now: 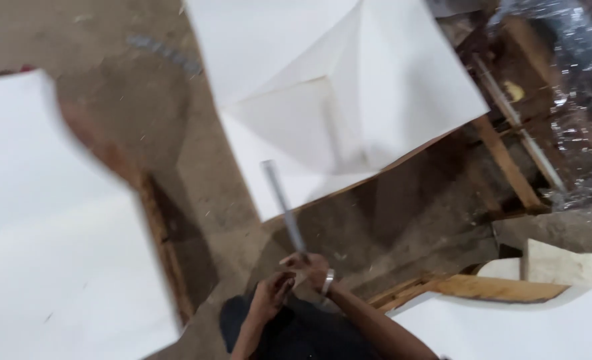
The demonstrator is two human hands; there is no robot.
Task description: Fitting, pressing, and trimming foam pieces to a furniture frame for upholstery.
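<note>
A thin metal rod point(284, 207) rises clenched in the right hand point(315, 267), left hand point(271, 297) loosely curled beside it, white sheets point(336, 87) stacked all around.

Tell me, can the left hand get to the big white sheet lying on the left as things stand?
Probably yes. The left hand sits close to the body beside the right hand, which grips a thin metal rod. Only bare floor and a wooden edge lie between it and the white sheet; nothing blocks the way.
</note>
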